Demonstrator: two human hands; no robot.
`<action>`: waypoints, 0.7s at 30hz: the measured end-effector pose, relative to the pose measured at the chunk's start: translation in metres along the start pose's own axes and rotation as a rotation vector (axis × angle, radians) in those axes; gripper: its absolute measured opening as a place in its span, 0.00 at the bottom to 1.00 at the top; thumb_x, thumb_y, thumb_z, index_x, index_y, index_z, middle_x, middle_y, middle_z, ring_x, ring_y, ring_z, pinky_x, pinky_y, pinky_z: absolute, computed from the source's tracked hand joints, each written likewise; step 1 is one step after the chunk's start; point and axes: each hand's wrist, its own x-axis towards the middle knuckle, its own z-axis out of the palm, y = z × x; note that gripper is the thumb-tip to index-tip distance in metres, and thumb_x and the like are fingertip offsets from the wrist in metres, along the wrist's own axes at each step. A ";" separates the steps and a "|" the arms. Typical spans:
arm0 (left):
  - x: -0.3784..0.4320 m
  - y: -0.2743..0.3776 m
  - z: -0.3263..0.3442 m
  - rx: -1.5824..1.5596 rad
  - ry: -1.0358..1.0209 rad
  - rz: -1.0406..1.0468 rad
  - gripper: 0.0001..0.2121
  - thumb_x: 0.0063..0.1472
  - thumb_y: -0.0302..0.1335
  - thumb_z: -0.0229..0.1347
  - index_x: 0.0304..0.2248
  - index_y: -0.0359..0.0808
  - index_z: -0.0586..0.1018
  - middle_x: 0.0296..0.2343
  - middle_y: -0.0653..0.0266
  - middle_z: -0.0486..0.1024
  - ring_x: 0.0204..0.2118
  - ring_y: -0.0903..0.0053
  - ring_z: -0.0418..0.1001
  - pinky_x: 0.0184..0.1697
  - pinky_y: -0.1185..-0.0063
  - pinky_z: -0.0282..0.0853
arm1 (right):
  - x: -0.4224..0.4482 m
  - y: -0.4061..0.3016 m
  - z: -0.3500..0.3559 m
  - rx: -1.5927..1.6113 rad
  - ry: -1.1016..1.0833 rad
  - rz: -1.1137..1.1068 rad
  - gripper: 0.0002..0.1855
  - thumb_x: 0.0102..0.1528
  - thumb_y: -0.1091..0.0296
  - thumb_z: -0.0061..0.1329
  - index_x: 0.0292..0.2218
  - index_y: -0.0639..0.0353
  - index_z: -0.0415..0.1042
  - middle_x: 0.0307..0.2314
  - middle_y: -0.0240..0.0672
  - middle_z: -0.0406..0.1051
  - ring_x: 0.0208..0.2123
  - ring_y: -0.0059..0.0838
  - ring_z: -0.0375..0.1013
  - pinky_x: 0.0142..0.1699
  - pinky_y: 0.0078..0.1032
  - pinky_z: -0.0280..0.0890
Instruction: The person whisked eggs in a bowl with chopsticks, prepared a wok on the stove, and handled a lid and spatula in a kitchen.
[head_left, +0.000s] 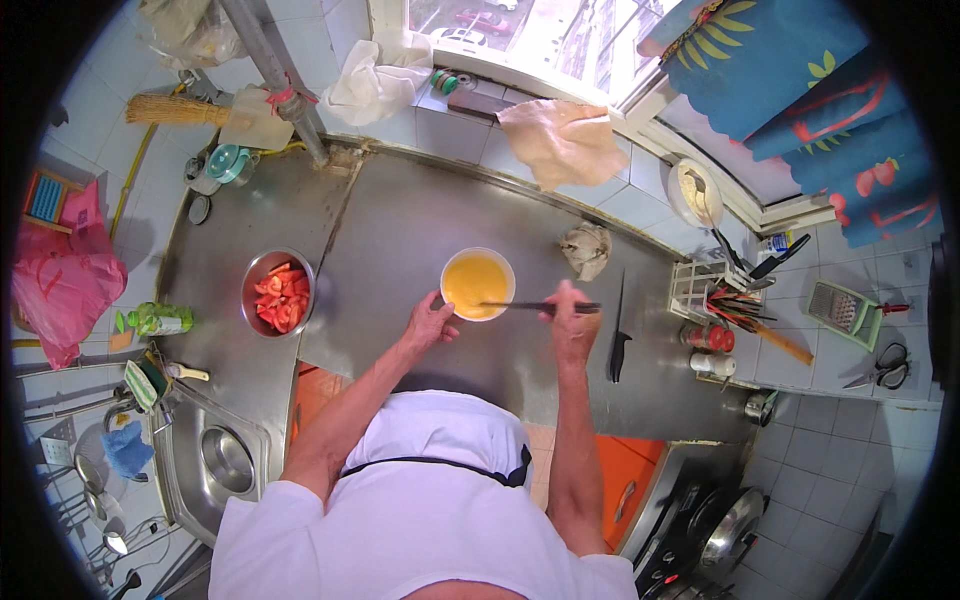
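Note:
A white bowl (511, 279) of yellow beaten egg (472, 281) stands on the stainless-steel counter (397, 225) before me. My left hand (431, 326) holds the bowl by its near left rim, thumb on the edge. Dark chopsticks (525, 306) are gripped in my right hand (574, 322), their tips dipped in the egg. That hand is slightly blurred. To the left sits a steel bowl (246, 307) of cut tomato pieces (282, 298). A knife with a black handle (618, 356) lies to the right of my right hand.
A crumpled cloth (586, 251) lies behind the right hand. Along the right wall are a white utensil rack (686, 289), red-lidded jars (705, 337), a grater (836, 311) and scissors (885, 367). A sink (255, 442) is at lower left, a gas stove (667, 517) at lower right.

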 end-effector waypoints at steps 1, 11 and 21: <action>0.000 -0.001 0.000 0.004 -0.004 -0.001 0.26 0.67 0.32 0.52 0.61 0.35 0.58 0.32 0.56 0.80 0.21 0.78 0.77 0.23 0.79 0.76 | -0.001 0.005 0.002 0.013 0.020 -0.041 0.19 0.63 0.61 0.48 0.25 0.67 0.75 0.16 0.34 0.71 0.18 0.21 0.72 0.22 0.22 0.67; 0.003 0.000 0.002 0.016 -0.028 -0.004 0.27 0.67 0.32 0.53 0.60 0.35 0.58 0.32 0.54 0.81 0.22 0.78 0.77 0.23 0.79 0.76 | -0.018 0.030 0.020 0.000 0.013 -0.100 0.22 0.65 0.58 0.44 0.24 0.67 0.73 0.17 0.33 0.72 0.17 0.21 0.72 0.23 0.21 0.68; 0.002 -0.003 -0.004 -0.002 -0.008 -0.001 0.28 0.66 0.33 0.53 0.61 0.35 0.57 0.32 0.55 0.81 0.21 0.78 0.77 0.23 0.79 0.75 | -0.015 -0.010 0.016 -0.064 -0.074 -0.038 0.21 0.64 0.59 0.47 0.24 0.66 0.72 0.17 0.33 0.70 0.18 0.19 0.70 0.23 0.20 0.68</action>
